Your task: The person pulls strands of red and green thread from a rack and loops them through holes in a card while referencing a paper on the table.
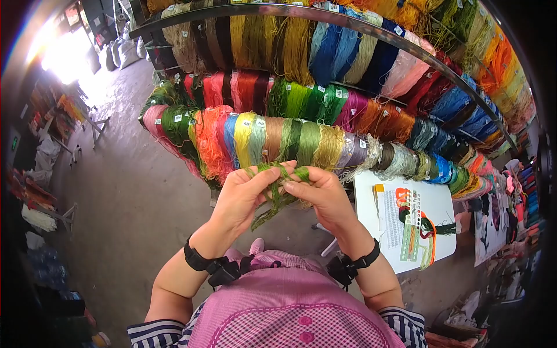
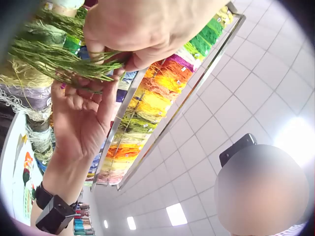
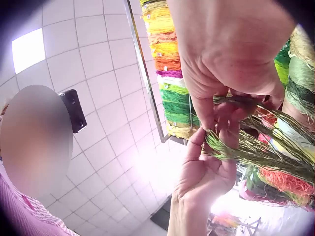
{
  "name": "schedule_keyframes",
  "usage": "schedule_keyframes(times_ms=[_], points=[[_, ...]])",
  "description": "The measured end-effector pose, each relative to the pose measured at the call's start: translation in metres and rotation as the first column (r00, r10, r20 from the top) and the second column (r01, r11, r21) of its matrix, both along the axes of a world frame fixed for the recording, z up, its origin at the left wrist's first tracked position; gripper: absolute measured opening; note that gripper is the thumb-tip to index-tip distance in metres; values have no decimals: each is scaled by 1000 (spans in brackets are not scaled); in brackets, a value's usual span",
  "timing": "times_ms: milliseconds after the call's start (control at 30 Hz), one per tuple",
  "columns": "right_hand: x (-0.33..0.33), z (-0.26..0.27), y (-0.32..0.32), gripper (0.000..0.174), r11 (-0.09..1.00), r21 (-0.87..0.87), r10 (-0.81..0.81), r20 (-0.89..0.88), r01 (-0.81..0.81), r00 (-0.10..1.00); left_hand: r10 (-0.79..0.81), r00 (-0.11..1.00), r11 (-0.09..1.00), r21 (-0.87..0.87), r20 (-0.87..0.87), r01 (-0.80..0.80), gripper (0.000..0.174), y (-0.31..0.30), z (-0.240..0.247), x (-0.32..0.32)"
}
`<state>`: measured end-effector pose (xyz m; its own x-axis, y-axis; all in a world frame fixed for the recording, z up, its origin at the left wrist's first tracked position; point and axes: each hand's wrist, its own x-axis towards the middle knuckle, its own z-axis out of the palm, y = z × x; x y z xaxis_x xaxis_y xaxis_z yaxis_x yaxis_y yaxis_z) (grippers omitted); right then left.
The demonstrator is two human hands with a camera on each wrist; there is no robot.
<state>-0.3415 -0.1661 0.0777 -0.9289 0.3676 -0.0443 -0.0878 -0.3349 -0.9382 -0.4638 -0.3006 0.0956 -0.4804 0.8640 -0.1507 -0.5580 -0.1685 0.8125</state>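
Green thread strands [image 1: 275, 200] hang between the two hands in front of the chest. The left hand [image 1: 246, 194] pinches the bundle between thumb and fingers. Close beside it, the right hand [image 1: 321, 194] pinches a looped part of the same thread. In the left wrist view the strands [image 2: 59, 61] run out to the left from the fingertips, the left hand [image 2: 142, 29] above and the right hand [image 2: 81, 120] below, palm up. The right wrist view has the strands [image 3: 266, 155] spreading rightward, between the right hand [image 3: 231, 49] and the left hand [image 3: 209, 172].
Racks of coloured thread skeins [image 1: 267, 139] stand just beyond the hands, with a metal rail [image 1: 348, 20] above. A white board [image 1: 371, 232] with papers and thread samples lies to the right. Grey floor [image 1: 127, 203] shows at the left.
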Motion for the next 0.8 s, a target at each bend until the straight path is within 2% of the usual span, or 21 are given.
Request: schedule_keyframes(times_ms=[67, 133, 167, 233, 300, 333, 367, 400, 433, 500, 633, 700, 800], points=[[0, 1, 1, 23, 999, 32, -3, -5, 3, 1000, 9, 1000, 1000, -4, 0, -9, 27, 0, 0, -1], [-3, 8, -1, 23, 995, -98, -26, -132, 13, 991, 17, 1000, 1000, -8, -1, -17, 28, -1, 1, -1], [-3, 3, 2, 23, 995, -97, -26, -134, 13, 991, 28, 999, 1000, 9, 41, -28, 31, -2, 3, -1], [-3, -9, 10, 25, 972, -235, -2, -117, -26, 993, 32, 996, 999, 26, 81, -34, 34, -2, 5, 2], [-4, -6, 8, 26, 983, -182, 1, -56, -11, 998, 17, 999, 1000, 20, -28, -16, 41, 0, 6, 7], [-4, 5, 3, 26, 994, -99, 40, -2, -40, 999, 12, 1000, 1000, 19, -28, -11, 41, 0, 2, 6], [-4, 10, 0, 27, 997, -18, 75, 56, -74, 996, -34, 992, 999, -18, -121, 33, 40, 0, -4, 4], [-4, 5, 4, 25, 994, -13, 107, 66, -107, 992, -82, 974, 996, -57, -211, 71, 39, 0, -7, 3], [-3, 4, 4, 25, 994, -14, 108, 67, -107, 992, -81, 974, 996, -57, -211, 71, 39, 0, -7, 4], [-4, 7, 1, 24, 998, -25, 57, 8, -57, 998, -16, 940, 998, -59, -340, -4, 38, 0, -6, 6], [2, 10, 1, 23, 999, -49, 20, 10, -19, 1000, -30, 921, 994, -106, -388, -12, 35, -5, 1, 0], [3, 10, 2, 24, 999, -31, -8, 2, 8, 1000, 44, 941, 997, -38, -334, -60, 27, -4, -4, -3], [5, 8, 5, 24, 1000, -19, -3, 29, 3, 1000, 17, 920, 997, -66, -391, -46, 19, -8, -5, -5]])
